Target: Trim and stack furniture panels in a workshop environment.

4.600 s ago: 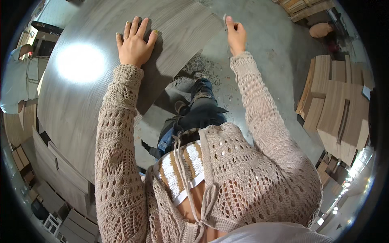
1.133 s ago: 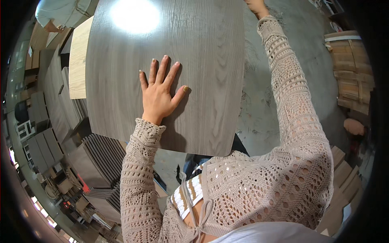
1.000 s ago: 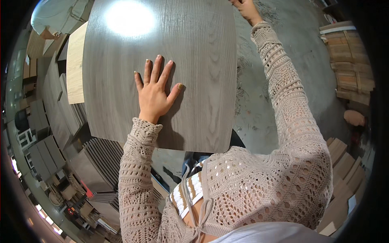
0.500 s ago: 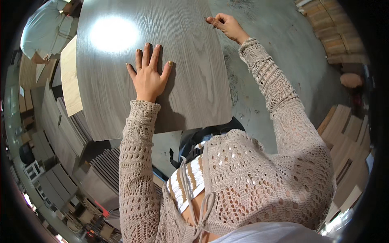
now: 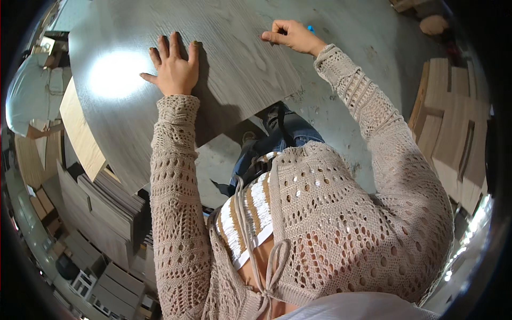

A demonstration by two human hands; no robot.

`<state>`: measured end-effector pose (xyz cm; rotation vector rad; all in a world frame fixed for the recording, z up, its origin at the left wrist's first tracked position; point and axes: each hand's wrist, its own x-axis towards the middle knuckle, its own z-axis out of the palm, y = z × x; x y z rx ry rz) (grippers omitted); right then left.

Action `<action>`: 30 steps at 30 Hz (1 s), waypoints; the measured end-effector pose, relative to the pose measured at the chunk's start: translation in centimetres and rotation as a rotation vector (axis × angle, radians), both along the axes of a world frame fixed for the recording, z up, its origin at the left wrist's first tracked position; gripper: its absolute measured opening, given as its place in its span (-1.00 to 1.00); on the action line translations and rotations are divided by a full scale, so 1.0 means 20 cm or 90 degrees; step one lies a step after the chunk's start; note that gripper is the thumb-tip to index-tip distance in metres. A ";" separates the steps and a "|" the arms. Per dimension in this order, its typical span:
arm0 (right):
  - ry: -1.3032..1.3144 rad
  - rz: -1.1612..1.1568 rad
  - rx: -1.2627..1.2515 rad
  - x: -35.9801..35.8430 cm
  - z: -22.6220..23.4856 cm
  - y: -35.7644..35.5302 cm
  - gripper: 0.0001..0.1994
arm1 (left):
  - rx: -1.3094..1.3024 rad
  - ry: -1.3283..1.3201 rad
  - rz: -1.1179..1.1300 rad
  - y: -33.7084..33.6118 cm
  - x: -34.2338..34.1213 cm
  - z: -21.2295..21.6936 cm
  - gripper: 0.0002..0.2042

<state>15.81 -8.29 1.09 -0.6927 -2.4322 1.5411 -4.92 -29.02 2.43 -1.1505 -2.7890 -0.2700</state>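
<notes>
Bare grey floor (image 5: 373, 106) runs through this crowded workshop, with brown wood-grain boards (image 5: 448, 136) piled off to my right and grey panels (image 5: 101, 208) stacked low on my left, perhaps set aside there to leave me room to stand. Right in front of me, the grey wood-grain panel (image 5: 229, 74) lies face up, its near edge just ahead of my jeans (image 5: 306, 128); a pale wood-grain board (image 5: 82, 133) shows from under its left side, though what bears them both is hidden from me. My left grip (image 5: 175, 72) is spread palm down on the panel, beside the bright patch of glare, and I'd judge that the splayed fingers are there to steady it. My right grip (image 5: 292, 37) is curled at the panel's right edge, thumb toward forefinger, probably so that those fingertips can work along the rim. Whether they pinch anything I cannot tell; something small and blue (image 5: 310, 29) peeks out behind the knuckles, too little showing to name. Beyond the far left side, a co-worker's pale shirt (image 5: 32, 96) shows, well apart from my hands.
</notes>
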 end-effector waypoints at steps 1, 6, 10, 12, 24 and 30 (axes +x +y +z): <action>-0.015 -0.001 0.015 0.06 0.00 -0.04 -0.54 | -0.008 0.006 0.007 0.00 0.00 0.00 -0.40; -0.082 -0.014 0.120 0.31 0.04 -0.25 -0.58 | -0.017 0.002 -0.005 -0.02 -0.02 -0.01 -0.39; 0.059 0.006 0.523 0.52 0.02 -0.46 -0.58 | 0.005 -0.016 -0.024 -0.01 -0.02 0.00 -0.38; 0.094 -0.021 0.415 0.55 -0.01 -0.54 -0.55 | 0.011 -0.031 -0.015 0.00 -0.01 0.01 -0.38; 0.294 -0.805 -0.286 0.20 -0.17 -0.56 -0.54 | 0.158 -0.171 -0.020 -0.66 -0.44 0.06 -0.57; 0.266 -0.790 -0.338 0.16 -0.08 -0.59 -0.51 | 0.005 0.047 0.569 -1.38 -0.49 0.00 -0.40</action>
